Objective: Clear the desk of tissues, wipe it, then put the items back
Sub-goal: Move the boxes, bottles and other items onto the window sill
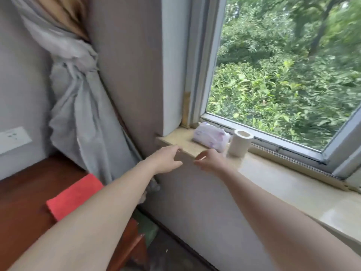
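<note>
A soft tissue pack point(212, 137) with purple print lies on the window sill point(273, 177), and a toilet paper roll point(240, 142) stands upright just right of it. My left hand point(166, 158) is stretched out at the sill's front edge, left of the pack, fingers loosely spread and holding nothing. My right hand point(210, 160) hovers just in front of the pack, fingers loosely curled, empty and apart from it. A red cloth point(73, 195) lies on the brown wooden desk point(23, 202) at the lower left.
A grey curtain point(82, 106) hangs tied against the wall left of the window. A white wall socket point(13, 138) sits above the desk. The window glass point(283, 75) looks onto green bushes. The floor shows between desk and wall.
</note>
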{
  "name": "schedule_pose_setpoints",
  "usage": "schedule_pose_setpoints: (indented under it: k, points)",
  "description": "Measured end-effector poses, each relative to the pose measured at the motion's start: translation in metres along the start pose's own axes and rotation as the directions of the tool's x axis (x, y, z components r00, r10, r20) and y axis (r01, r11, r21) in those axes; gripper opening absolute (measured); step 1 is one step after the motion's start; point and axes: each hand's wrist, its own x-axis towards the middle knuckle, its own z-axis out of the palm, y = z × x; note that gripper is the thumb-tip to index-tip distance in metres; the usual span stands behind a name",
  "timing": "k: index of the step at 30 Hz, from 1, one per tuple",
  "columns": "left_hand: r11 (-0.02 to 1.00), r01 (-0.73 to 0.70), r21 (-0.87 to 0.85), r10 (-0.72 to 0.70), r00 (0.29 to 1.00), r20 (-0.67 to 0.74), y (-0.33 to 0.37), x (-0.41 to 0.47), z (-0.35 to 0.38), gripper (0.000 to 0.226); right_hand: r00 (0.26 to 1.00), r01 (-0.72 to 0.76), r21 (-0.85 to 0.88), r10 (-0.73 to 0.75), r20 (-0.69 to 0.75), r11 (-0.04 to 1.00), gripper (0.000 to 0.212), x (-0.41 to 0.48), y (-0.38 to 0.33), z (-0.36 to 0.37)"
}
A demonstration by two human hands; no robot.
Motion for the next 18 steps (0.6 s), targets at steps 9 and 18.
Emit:
schedule_pose_setpoints:
  k: [9,18]
  points:
    - [0.938,0.348,-0.015,-0.345,0.921,-0.179,-0.153,-0.170,-0.059,0.057,0.933,0.291,0.000,-0.284,0.222,0.957,0.023,-0.031,-0.166,0.137]
    - [0.729,0.656,-0.195,-0.682,0.678,-0.273,-0.272,-0.331,-0.089,0.057,0.736,0.567,-0.011,-0.501,0.455,0.824,0.015,-0.066,-0.312,0.267]
